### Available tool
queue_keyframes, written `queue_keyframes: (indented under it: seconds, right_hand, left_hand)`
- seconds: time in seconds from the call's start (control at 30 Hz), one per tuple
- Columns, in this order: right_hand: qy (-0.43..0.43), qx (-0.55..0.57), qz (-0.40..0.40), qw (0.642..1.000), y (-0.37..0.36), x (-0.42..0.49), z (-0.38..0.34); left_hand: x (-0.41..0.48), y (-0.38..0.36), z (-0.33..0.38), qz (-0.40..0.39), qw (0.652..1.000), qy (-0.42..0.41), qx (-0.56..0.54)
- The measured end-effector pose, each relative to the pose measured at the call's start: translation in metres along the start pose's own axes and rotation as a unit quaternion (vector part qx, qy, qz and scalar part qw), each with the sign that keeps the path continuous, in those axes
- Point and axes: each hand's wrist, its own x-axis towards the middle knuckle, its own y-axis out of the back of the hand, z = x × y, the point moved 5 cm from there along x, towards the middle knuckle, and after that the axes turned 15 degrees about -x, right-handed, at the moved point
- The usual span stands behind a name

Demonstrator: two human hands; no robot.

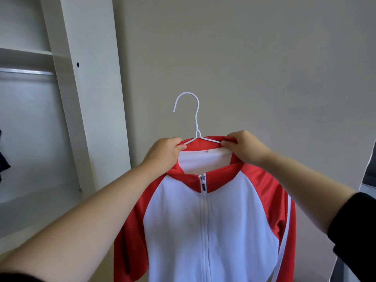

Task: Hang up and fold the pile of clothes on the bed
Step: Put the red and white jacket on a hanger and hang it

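The jacket (177, 231) is showing smooth, faintly shiny cloth; above it the hanger (196, 122) is looking like glossy white coated wire.

Our right sleeve (354, 231), black, stops well behind the right hand (244, 148), bare right forearm (301, 171) between; our left sleeve (14, 278), also dark, shows only as a sliver far below-left of that hand, past a bare left forearm (91, 220).

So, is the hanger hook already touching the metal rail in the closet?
Apart. The head view shows the hanger hook in front of the bare wall, well to the right of the rail, with the closet frame between them.
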Motion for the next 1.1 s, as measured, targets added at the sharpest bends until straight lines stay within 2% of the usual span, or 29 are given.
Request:
queue_keyframes:
  seconds: [0.13,0.37,0.5,0.67,0.8,0.9,1.0,1.1]
  right_hand:
    - [0.010,-0.018,-0.013,1.000,-0.004,0.001,-0.009]
    - [0.002,-0.007,0.018,1.000,0.003,-0.001,-0.005]
    - [0.009,0.008,0.005,1.000,0.004,0.001,-0.003]
    - [-0.016,-0.025,-0.055,0.998,-0.023,0.001,0.010]
    - [-0.082,0.021,0.022,0.996,-0.055,0.016,0.020]
    - [-0.115,0.038,0.060,0.991,-0.089,0.036,0.029]
    - [-0.123,0.048,0.074,0.988,-0.143,0.061,0.037]
    - [-0.119,0.051,0.081,0.988,-0.201,0.089,0.040]
  left_hand:
    - [-0.001,-0.004,0.007,0.009,1.000,-0.019,-0.002]
    - [-0.004,0.005,0.001,-0.018,0.999,-0.028,0.022]
    - [-0.002,0.007,-0.008,0.034,0.999,-0.009,0.036]
    - [-0.005,0.007,-0.035,0.078,0.995,0.043,0.054]
    - [-0.004,0.004,-0.066,0.060,0.993,0.104,-0.020]
    - [0.000,0.004,-0.110,-0.012,0.977,0.177,-0.116]
    - [0.006,-0.003,-0.167,-0.091,0.971,0.202,-0.085]
    - [0.017,-0.011,-0.227,-0.086,0.974,0.204,-0.049]
